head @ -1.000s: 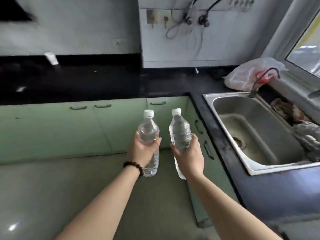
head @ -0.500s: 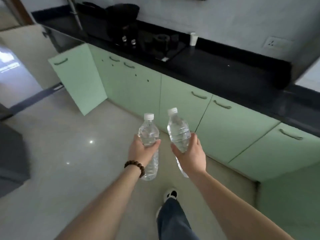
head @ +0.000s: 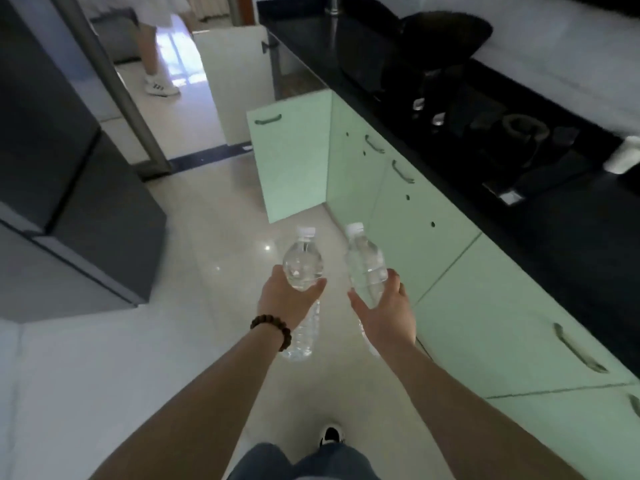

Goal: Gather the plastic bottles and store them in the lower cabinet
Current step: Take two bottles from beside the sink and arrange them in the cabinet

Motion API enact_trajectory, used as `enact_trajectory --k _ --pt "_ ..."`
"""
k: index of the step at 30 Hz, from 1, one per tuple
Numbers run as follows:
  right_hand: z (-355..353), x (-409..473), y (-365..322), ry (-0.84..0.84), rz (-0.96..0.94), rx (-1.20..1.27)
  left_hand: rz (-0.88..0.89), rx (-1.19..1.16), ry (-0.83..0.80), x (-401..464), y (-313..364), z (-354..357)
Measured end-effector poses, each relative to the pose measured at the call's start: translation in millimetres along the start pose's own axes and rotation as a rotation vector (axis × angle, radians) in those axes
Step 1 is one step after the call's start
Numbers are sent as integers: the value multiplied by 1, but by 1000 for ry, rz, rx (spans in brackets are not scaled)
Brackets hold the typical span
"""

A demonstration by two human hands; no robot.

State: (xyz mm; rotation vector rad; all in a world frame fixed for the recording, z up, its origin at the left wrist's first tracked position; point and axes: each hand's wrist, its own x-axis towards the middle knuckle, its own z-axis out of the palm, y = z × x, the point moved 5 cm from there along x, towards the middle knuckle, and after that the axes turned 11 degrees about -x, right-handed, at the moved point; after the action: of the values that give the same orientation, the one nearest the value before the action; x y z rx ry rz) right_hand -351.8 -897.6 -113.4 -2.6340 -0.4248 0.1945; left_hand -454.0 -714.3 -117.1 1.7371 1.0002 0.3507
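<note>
Leftmost, our left hand (head: 289, 303) (beaded bracelet (head: 272, 330) on its wrist) has its grip wrapped around a clear plastic bottle (head: 302, 263) with a white cap, held upright over the pale floor (head: 194, 278). Just beside it, apart, our right hand (head: 388, 315) grips a second bottle (head: 365, 266), tilted slightly left. Ahead stands an open green cabinet door (head: 292, 161); to the right run the lower cabinets (head: 485, 306) beneath the black tabletop (head: 571, 230).
</note>
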Motion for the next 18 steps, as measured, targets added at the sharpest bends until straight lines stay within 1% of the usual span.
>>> enact_trajectory --k 4,9,18 --pt "23 57 -49 -42 -94 44 -60 -22 106 54 0 -31" --pt "65 117 -120 -87 -181 52 -137 -87 191 121 -17 -76" --pt "151 237 -290 -150 -288 1 -185 -158 319 292 -33 -183"
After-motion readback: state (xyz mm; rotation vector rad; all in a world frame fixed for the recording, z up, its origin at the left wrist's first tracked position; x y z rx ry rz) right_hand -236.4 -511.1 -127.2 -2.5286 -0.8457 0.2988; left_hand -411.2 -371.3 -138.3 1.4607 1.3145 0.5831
